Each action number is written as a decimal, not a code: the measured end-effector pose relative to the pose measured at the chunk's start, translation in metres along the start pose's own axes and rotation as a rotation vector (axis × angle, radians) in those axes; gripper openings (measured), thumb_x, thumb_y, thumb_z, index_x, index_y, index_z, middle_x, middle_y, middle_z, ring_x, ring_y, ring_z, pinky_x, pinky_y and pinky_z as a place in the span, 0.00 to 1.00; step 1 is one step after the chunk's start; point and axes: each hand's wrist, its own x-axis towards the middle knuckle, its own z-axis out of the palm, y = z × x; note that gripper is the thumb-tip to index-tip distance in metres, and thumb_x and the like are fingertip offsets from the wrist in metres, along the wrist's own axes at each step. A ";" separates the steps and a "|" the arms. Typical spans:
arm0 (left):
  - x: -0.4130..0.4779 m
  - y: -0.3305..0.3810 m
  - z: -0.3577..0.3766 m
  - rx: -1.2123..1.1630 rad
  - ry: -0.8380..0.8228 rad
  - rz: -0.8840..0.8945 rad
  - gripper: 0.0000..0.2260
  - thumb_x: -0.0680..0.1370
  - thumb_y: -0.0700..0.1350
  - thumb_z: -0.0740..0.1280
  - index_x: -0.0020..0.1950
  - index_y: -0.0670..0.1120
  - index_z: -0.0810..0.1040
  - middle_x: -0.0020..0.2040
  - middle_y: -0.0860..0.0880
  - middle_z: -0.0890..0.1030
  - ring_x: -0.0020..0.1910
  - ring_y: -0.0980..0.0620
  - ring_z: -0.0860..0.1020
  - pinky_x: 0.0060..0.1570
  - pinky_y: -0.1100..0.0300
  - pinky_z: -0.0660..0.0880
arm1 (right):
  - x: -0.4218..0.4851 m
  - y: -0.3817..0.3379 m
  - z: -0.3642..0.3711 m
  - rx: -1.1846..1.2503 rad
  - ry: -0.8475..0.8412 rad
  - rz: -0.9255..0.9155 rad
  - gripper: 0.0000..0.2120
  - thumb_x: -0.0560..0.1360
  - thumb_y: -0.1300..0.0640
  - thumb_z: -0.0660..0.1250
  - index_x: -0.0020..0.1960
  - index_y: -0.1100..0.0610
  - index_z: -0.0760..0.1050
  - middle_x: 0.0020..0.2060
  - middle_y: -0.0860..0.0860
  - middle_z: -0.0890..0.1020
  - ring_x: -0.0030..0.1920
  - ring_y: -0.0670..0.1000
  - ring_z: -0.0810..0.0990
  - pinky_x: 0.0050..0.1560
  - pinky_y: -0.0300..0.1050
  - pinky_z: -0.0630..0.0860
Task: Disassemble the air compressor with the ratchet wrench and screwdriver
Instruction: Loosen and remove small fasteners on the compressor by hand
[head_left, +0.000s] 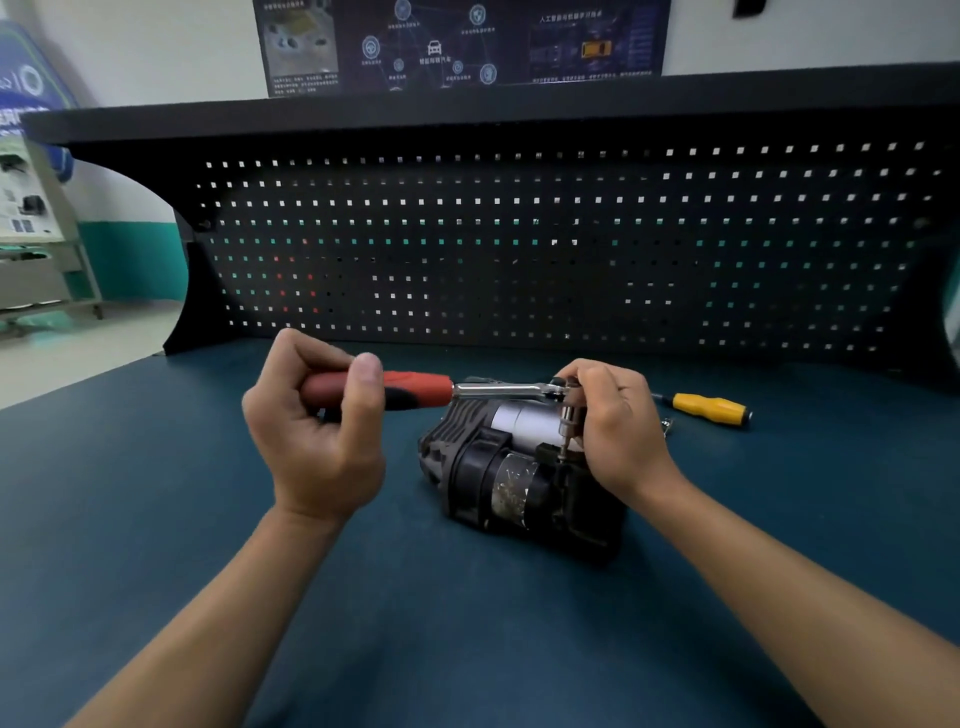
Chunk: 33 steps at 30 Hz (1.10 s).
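Where the head view looked down on the dark blue bench (156, 467), the following stood on record.

Item: air compressor (519, 478), black housing with a ribbed end and a pale cylindrical body, lay on its side at mid-bench, between the two forearms.

Item: ratchet wrench (441, 388), red-and-black grip and chrome shank, was held roughly level above the compressor, its head over the unit's right part. A chrome socket (569, 418) hung upright from that head, its tip down on the compressor's top. What fastener it met could not be made out.

Item: left hand (317, 431), fingers and thumb curled round the wrench's red grip, was held left of the compressor.

Item: right hand (613, 426), fingertips pinching the wrench head and socket, was close against the compressor's right side.

Item: screwdriver (709, 408), yellow handle with a black end, lay flat on the bench behind the right hand, apart from the compressor.

Item: black pegboard (519, 249) stood along the bench's far edge, under a dark shelf. A dark printed poster (457, 41) hung on the wall above.
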 end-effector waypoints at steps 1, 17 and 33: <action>0.000 0.005 -0.001 -0.008 -0.019 0.062 0.07 0.76 0.46 0.64 0.39 0.48 0.69 0.34 0.66 0.74 0.30 0.63 0.70 0.34 0.73 0.64 | 0.000 0.001 0.000 0.023 0.006 0.013 0.20 0.72 0.54 0.55 0.34 0.72 0.63 0.23 0.49 0.63 0.27 0.50 0.59 0.27 0.47 0.56; -0.031 -0.093 0.036 0.072 -0.452 -0.801 0.15 0.83 0.56 0.60 0.44 0.48 0.75 0.31 0.48 0.75 0.27 0.53 0.70 0.32 0.55 0.68 | 0.006 0.005 0.002 -0.221 0.021 -0.019 0.18 0.72 0.53 0.55 0.24 0.52 0.57 0.21 0.44 0.62 0.25 0.44 0.59 0.26 0.42 0.57; -0.010 -0.031 0.006 -0.118 0.036 -0.341 0.03 0.79 0.52 0.65 0.46 0.55 0.75 0.35 0.50 0.71 0.32 0.48 0.69 0.34 0.52 0.67 | -0.001 0.003 -0.005 0.000 -0.029 -0.022 0.19 0.75 0.51 0.52 0.41 0.60 0.79 0.33 0.73 0.71 0.33 0.57 0.68 0.32 0.55 0.66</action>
